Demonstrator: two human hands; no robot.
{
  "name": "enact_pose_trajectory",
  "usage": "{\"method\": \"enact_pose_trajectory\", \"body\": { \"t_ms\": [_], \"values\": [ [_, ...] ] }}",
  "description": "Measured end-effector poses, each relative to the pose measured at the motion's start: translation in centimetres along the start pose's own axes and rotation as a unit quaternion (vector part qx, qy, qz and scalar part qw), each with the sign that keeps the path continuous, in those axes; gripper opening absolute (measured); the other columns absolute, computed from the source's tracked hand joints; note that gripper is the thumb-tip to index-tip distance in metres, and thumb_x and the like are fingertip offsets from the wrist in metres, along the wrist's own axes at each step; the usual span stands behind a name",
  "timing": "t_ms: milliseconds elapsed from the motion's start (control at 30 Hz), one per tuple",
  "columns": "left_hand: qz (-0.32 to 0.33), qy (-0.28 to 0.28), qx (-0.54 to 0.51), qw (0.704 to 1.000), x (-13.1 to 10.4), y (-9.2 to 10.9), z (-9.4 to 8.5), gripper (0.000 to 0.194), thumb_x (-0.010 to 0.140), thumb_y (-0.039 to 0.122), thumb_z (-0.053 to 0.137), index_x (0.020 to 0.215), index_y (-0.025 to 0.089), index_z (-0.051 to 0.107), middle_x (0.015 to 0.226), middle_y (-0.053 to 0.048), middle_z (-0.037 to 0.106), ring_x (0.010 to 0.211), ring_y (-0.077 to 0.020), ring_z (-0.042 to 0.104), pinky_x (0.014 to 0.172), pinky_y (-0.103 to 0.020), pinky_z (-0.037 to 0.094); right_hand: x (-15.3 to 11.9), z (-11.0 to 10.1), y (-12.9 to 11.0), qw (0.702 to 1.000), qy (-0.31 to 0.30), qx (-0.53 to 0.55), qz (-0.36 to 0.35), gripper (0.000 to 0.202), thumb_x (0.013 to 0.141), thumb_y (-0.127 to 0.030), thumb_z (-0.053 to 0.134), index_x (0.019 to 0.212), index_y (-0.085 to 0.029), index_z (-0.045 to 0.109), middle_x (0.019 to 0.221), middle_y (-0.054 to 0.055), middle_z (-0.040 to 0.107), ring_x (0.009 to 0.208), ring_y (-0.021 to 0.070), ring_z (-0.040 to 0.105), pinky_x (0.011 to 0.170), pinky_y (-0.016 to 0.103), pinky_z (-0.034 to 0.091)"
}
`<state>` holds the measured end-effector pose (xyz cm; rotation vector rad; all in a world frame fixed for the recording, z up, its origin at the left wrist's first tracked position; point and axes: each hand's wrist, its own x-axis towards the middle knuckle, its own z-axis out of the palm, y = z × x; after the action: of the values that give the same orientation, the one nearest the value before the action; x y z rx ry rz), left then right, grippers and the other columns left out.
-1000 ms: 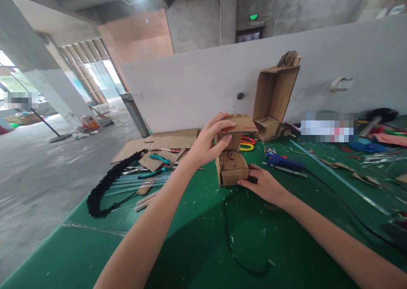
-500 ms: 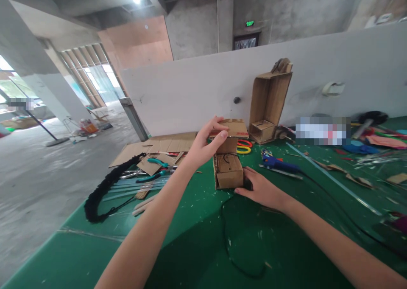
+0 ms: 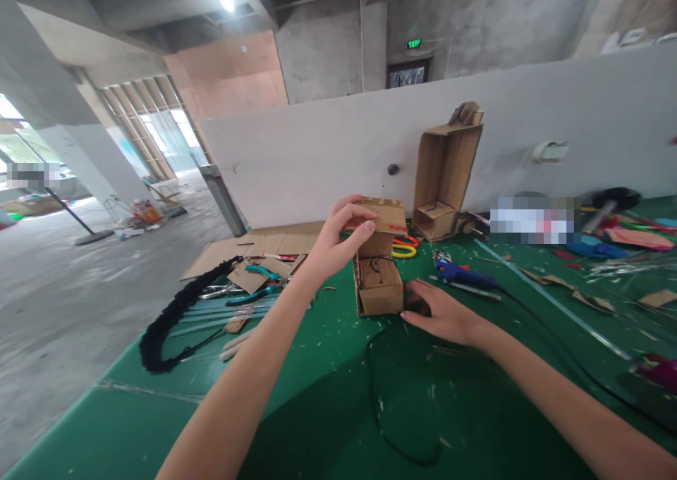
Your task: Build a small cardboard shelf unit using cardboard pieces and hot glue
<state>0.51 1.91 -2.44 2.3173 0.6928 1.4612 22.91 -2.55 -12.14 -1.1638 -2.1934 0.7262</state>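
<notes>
A small cardboard box structure (image 3: 381,299) stands upright on the green table, with a flat cardboard piece (image 3: 388,216) across its top. My left hand (image 3: 346,235) grips the left side of that top piece between thumb and fingers. Beside the lower right side of the box is my right hand (image 3: 436,312), its thumb and fingers apart and curved, holding nothing visible. A thin black cord (image 3: 373,388) curves over the table below the box.
Behind stands a taller cardboard box (image 3: 444,173) against the white partition (image 3: 317,156). A blue glue gun (image 3: 465,275) lies right. Teal-handled pliers (image 3: 251,295), clear sticks and a black fuzzy strip (image 3: 172,311) lie left, near cardboard sheets (image 3: 275,239).
My right hand has drawn slightly to the right, off the lower box. The top piece has shifted slightly left with my left hand.
</notes>
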Motion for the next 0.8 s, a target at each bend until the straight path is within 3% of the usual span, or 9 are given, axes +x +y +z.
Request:
{"method": "enact_pose_trajectory", "body": {
  "t_ms": [200,367,500,600,700,800],
  "values": [
    [0.018,0.030,0.016,0.999,-0.4,-0.3,0.2,0.034,0.092,0.050,0.046,0.103,0.021,0.060,0.120,-0.011,0.055,0.124,-0.0205,0.049,0.092,-0.033,0.049,-0.2,0.1,-0.5,1.000,0.003,-0.001,-0.009,0.029,0.085,-0.029,0.055,0.112,-0.018,0.056,0.109,0.010,0.061,0.092,0.0210,0.063,0.083,0.037,0.052],
    [0.050,0.079,0.027,0.995,-0.6,-1.2,0.5,0.035,0.092,0.053,0.045,0.102,0.021,0.057,0.113,-0.010,0.057,0.122,-0.0216,0.050,0.102,-0.040,0.042,-0.2,-0.1,-0.7,1.000,-0.018,0.011,0.001,0.028,0.085,-0.030,0.055,0.110,-0.018,0.055,0.113,0.010,0.059,0.095,0.0205,0.062,0.086,0.038,0.051],
    [0.072,0.080,0.018,0.994,-0.8,-1.9,1.0,0.038,0.087,0.054,0.053,0.108,0.022,0.054,0.116,-0.010,0.053,0.125,-0.0247,0.046,0.104,-0.044,0.039,-0.2,-0.3,-0.8,0.999,-0.026,0.020,0.013,0.032,0.086,-0.033,0.055,0.115,-0.018,0.054,0.117,0.011,0.058,0.095,0.0206,0.062,0.086,0.038,0.051],
    [0.073,0.077,0.013,0.994,-0.9,-2.1,1.5,0.043,0.081,0.047,0.065,0.113,0.023,0.051,0.125,-0.011,0.049,0.127,-0.0253,0.043,0.106,-0.044,0.037,-0.4,-0.2,-0.6,0.999,-0.026,0.031,0.026,0.036,0.087,-0.036,0.054,0.119,-0.019,0.052,0.118,0.011,0.058,0.095,0.0214,0.062,0.083,0.039,0.052],
    [0.078,0.074,0.021,0.994,-1.0,-2.2,1.7,0.036,0.084,0.033,0.063,0.116,0.023,0.050,0.129,-0.011,0.046,0.128,-0.0237,0.043,0.108,-0.043,0.036,-0.5,-0.2,-0.4,0.997,-0.021,0.055,0.058,0.049,0.086,-0.039,0.055,0.130,-0.021,0.044,0.126,0.012,0.054,0.100,0.0229,0.061,0.082,0.040,0.053],
    [0.088,0.061,0.046,0.993,-0.9,-2.1,1.5,0.033,0.087,0.023,0.054,0.119,0.023,0.048,0.130,-0.011,0.045,0.129,-0.0234,0.042,0.109,-0.045,0.036,-0.4,-0.6,-0.5,0.996,0.051,0.060,0.044,0.066,0.085,-0.043,0.057,0.142,-0.024,0.029,0.140,0.015,0.041,0.115,0.0267,0.054,0.085,0.043,0.053]
  ]
}}
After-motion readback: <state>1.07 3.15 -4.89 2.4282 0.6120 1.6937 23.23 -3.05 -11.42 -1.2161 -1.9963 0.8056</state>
